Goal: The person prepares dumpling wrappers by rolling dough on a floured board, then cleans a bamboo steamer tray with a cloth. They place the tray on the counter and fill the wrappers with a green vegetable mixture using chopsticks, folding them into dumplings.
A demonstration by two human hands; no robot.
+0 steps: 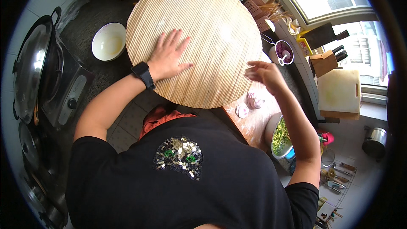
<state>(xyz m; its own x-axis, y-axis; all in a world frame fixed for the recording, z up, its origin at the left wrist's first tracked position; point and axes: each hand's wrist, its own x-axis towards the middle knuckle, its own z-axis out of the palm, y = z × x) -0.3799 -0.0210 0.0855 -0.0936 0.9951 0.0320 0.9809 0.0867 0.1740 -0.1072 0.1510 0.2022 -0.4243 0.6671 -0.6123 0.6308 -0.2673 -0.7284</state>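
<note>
A large round mat of pale reed or straw slats [203, 16] lies before me, with whitish flecks on its surface. My left hand [168, 57], a black watch on its wrist, rests flat on the mat's left side with fingers spread. Over the mat's right edge hangs my right hand [265, 74], fingers loosely bent and blurred; I see nothing in it. Just below that hand, a purple-and-white swirled lump of dough [255, 99] and a smaller piece of dough [242, 110] sit on a floured wooden board [248, 127], partly covered by the mat.
A metal bowl of chopped greens [279, 140] stands by my right forearm. Beyond the mat's right edge is a pot of purple food [284, 51]. A white bowl [109, 42] stands left, near a lidded wok [31, 70] on a cooker [71, 98]. A knife block [324, 62] is at right.
</note>
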